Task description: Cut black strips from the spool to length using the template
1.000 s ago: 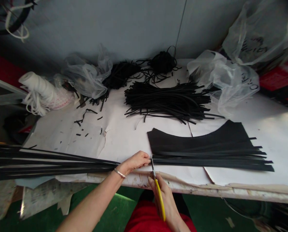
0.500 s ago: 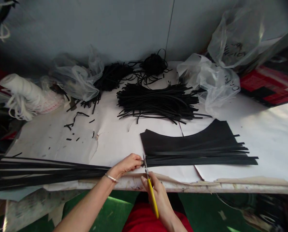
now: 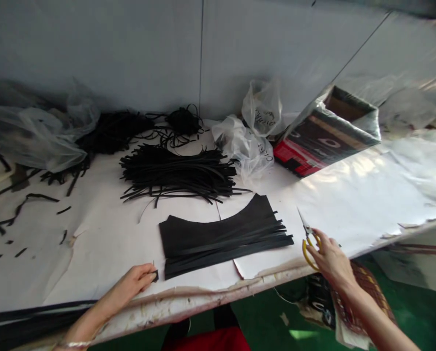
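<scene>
My left hand (image 3: 139, 279) is closed in a pinch at the front of the table, and a short black strip end (image 3: 155, 276) pokes out past the fingertips. Long black strips (image 3: 31, 314) run off to the left beneath that forearm. Just right of the fingers, with a small gap, lies a black sheet (image 3: 203, 234) with a curved upper edge and several cut strips on its lower part. My right hand (image 3: 331, 258) grips yellow-handled scissors (image 3: 307, 239) beyond the sheet's right end. Their blades point up and away, touching nothing; they look nearly closed.
A thick bundle of short black strips (image 3: 177, 173) lies behind the sheet. Clear plastic bags (image 3: 252, 151) and a black-and-red box (image 3: 324, 131) stand near the wall. Black scraps (image 3: 20, 252) are scattered at left. The white-covered table's front edge (image 3: 199, 304) runs close below my hands.
The view has swung right. My right hand has moved away rightward with the scissors, off the strips. The strip end in my left hand now sits apart from the black sheet.
</scene>
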### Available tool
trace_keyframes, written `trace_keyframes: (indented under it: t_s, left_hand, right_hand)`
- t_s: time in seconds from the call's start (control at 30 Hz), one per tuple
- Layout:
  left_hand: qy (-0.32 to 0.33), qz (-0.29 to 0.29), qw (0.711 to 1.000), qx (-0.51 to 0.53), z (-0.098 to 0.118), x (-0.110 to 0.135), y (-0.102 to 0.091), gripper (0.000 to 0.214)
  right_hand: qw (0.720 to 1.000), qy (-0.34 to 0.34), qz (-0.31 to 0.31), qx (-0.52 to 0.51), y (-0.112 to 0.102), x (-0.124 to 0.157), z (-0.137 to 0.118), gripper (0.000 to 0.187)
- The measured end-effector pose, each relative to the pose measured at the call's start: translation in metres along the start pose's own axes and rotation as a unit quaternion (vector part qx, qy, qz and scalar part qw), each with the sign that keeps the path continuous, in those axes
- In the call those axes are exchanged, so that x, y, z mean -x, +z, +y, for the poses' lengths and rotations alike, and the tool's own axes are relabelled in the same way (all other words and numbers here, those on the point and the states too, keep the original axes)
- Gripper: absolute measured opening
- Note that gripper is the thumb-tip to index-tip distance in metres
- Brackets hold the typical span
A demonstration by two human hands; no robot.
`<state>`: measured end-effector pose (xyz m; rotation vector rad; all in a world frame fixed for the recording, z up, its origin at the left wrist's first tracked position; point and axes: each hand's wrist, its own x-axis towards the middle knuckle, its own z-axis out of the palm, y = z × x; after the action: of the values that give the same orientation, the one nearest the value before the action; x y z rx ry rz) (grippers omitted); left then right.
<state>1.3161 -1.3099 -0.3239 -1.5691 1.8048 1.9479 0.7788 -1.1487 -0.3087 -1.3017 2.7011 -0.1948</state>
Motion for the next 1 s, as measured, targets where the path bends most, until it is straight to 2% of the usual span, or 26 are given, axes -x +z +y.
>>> trace_keyframes:
  t_s: [0.07,0.1,0.17,0.23,0.27,0.3,0.37,0.43,0.5,0.57,0.67,0.8,0.93,1.0]
  left_hand:
    - [0.000,0.006,1.000,-0.004,0.005,0.003,0.001,0.043]
    - [-0.001,0.012,1.000,-0.005,0.008,0.004,0.002,0.043]
    - [-0.003,0.023,1.000,-0.008,0.011,0.005,0.004,0.044]
    - [-0.005,0.039,0.999,-0.009,0.013,0.006,0.007,0.044]
    - [-0.006,0.047,0.999,-0.009,0.013,0.007,0.008,0.043]
    - [-0.006,0.058,0.998,-0.009,0.013,0.008,0.009,0.042]
    - [-0.005,0.079,0.997,-0.011,0.013,0.011,0.011,0.040]
    - [-0.006,0.095,0.995,-0.014,0.014,0.015,0.013,0.039]
    - [-0.008,0.110,0.994,-0.012,0.016,0.019,0.014,0.039]
    - [-0.011,0.123,0.992,-0.005,0.018,0.024,0.016,0.039]
    - [-0.013,0.144,0.989,0.000,0.020,0.029,0.020,0.038]
    - [-0.012,0.169,0.986,0.005,0.020,0.036,0.026,0.037]
    - [-0.015,0.186,0.982,0.022,0.017,0.042,0.029,0.038]
    - [-0.016,0.189,0.981,0.028,0.014,0.043,0.030,0.038]
  right_hand:
    - [0.997,-0.019,-0.004,0.081,-0.001,-0.033,0.033,0.058]
    - [0.993,-0.026,-0.005,0.113,0.000,-0.044,0.040,0.057]
    - [0.986,-0.036,0.011,0.160,0.000,-0.056,0.034,0.052]
    - [0.983,-0.095,0.028,0.156,0.000,-0.055,0.004,0.048]
    - [0.979,-0.153,0.023,0.133,0.001,-0.051,-0.018,0.046]
    - [0.966,-0.240,0.005,0.091,0.003,-0.043,-0.043,0.045]
    - [0.911,-0.407,-0.065,0.010,0.010,-0.026,-0.092,0.047]
    - [0.869,-0.484,-0.104,-0.018,0.021,-0.009,-0.132,0.058]
    - [0.853,-0.510,-0.111,-0.019,0.034,0.003,-0.155,0.068]
    - [0.849,-0.518,-0.105,-0.010,0.044,0.008,-0.163,0.070]
    - [0.844,-0.528,-0.098,0.022,0.052,0.011,-0.165,0.059]
    - [0.838,-0.536,-0.079,0.066,0.052,0.016,-0.172,0.049]
    - [0.829,-0.545,-0.072,0.097,0.054,0.024,-0.181,0.025]
    - [0.828,-0.548,-0.068,0.102,0.055,0.027,-0.183,0.024]
